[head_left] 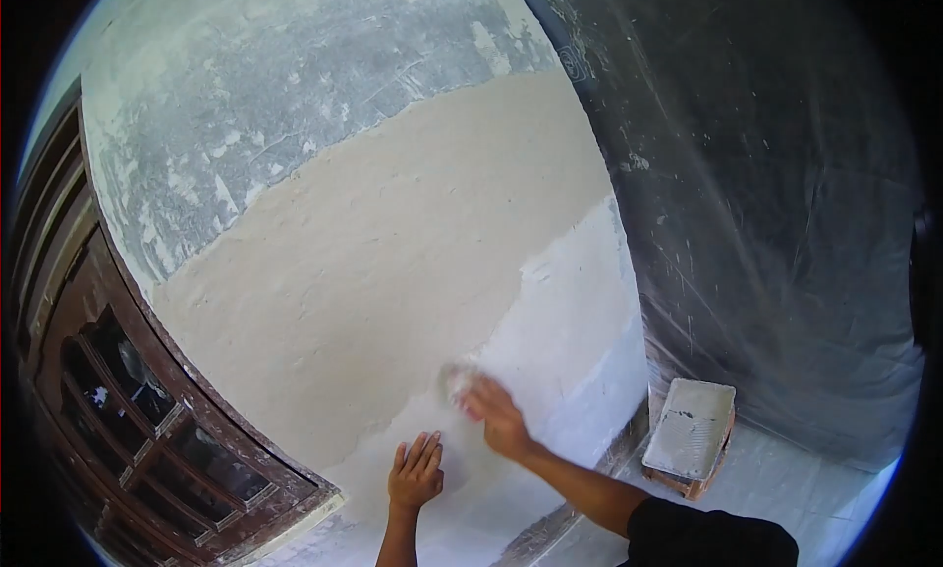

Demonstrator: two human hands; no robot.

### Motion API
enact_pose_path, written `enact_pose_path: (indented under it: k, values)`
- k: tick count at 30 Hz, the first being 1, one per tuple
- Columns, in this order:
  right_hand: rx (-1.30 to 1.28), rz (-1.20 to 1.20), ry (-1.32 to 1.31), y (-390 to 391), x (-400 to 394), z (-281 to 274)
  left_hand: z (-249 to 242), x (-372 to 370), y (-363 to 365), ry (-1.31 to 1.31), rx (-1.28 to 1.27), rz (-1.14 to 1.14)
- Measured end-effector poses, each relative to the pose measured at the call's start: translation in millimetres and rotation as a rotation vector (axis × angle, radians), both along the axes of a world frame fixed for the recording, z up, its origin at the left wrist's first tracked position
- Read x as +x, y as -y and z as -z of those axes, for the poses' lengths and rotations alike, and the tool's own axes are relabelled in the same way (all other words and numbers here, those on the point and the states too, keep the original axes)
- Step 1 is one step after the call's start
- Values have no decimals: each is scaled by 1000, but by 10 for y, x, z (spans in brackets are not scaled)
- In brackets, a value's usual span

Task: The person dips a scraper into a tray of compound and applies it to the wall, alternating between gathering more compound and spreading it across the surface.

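Observation:
My left hand (pixel 416 479) lies flat against the lower wall (pixel 363 214), its fingers spread, holding nothing. Higher up and to the right, my right hand (pixel 493 415) is closed on a blurred whitish tool (pixel 458 382). Motion smears this tool, so its exact kind cannot be made out. It is at the ragged border between the beige coat above and the whiter coat below. Grey, patchy wall shows above the beige band.
A brown wooden window frame (pixel 157 449) with glass panes borders the wall at left. Dark plastic sheeting (pixel 766 204) hangs at right. A white-smeared paint tray (pixel 691 430) rests on a brownish support (pixel 695 488) on the tiled floor (pixel 776 498).

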State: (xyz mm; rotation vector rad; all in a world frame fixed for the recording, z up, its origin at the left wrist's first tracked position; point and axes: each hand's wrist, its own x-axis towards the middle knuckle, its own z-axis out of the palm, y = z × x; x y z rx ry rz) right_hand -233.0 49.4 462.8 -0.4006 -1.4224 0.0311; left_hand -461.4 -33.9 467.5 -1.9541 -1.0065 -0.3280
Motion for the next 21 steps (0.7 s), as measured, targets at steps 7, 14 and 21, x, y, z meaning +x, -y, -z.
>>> enact_pose_path:
  k: [7,14,21]
  values:
    - [-90,364,-204,-690,405,-683,-4,10,17,-1,4,-31]
    - [-119,77,-49,133,-261,23,-13,14,18,9,-2,-2]
    - [-59,321,-226,-459,417,-533,14,11,-1,9,13,-8]
